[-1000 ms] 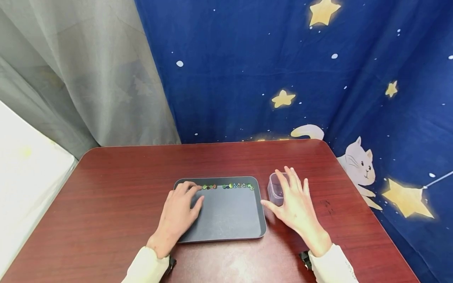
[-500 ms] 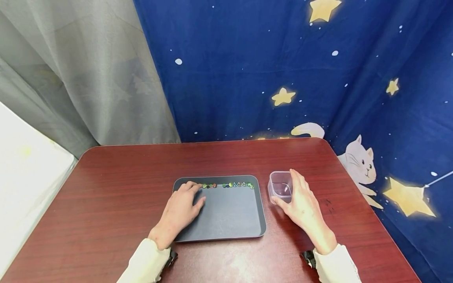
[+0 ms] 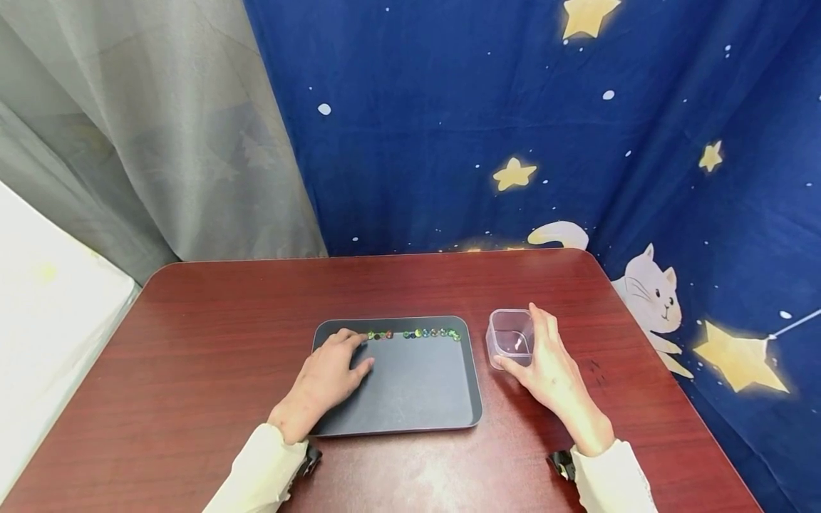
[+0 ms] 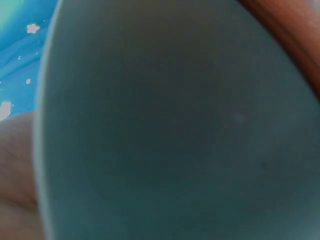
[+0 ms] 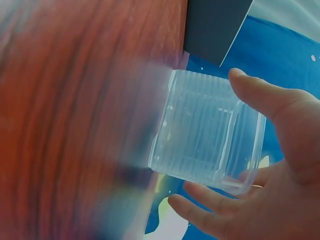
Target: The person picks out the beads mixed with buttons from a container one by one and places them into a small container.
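A dark grey tray (image 3: 417, 388) lies on the table, with several small, colourful glass marbles (image 3: 434, 333) lined up along its far wall and a gap within the row. My left hand (image 3: 328, 377) reaches over the tray's left side, fingers relaxed, its fingertips at the left end of the row; what lies under them is hidden. Right of the tray stands a clear plastic container (image 3: 509, 338). My right hand (image 3: 554, 374) holds it by the right side, thumb on the near side and fingers round the far right; the right wrist view shows the thumb against the container's wall (image 5: 200, 130).
The reddish-brown wooden table (image 3: 244, 306) reaches back to a blue star-patterned curtain (image 3: 436, 142) and a grey curtain (image 3: 179, 142). A white surface (image 3: 51, 335) stands at the far left. A blurred grey surface (image 4: 175, 125) fills most of the left wrist view.
My right hand has come down from above the container and closed its thumb and fingers round it. The left hand stays almost where it was over the tray.
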`<action>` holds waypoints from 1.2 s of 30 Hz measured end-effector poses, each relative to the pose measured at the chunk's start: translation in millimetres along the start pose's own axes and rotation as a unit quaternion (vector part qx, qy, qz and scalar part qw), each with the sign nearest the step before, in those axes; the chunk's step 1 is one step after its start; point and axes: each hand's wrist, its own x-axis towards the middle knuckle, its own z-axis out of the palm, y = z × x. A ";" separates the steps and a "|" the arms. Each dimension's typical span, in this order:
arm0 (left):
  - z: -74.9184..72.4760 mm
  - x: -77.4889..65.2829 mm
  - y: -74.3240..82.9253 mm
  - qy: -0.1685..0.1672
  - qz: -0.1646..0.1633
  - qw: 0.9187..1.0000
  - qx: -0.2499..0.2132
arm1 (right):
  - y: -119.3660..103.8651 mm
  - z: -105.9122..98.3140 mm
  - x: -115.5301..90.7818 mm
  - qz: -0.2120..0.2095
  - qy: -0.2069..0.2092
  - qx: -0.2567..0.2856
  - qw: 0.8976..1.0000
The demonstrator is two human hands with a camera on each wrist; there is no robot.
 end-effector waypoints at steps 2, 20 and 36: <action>-2.4 0.7 0.5 -0.008 -0.003 1.000 -0.004 | 1.1 -0.4 0.8 -0.002 0.001 0.003 1.000; -23.5 14.9 1.4 -0.037 -0.021 0.999 0.009 | 6.3 -4.3 4.6 0.006 -0.010 0.010 1.000; -53.8 13.9 18.6 -0.064 -0.034 0.997 0.024 | 8.2 -4.8 2.8 0.019 -0.046 0.037 0.998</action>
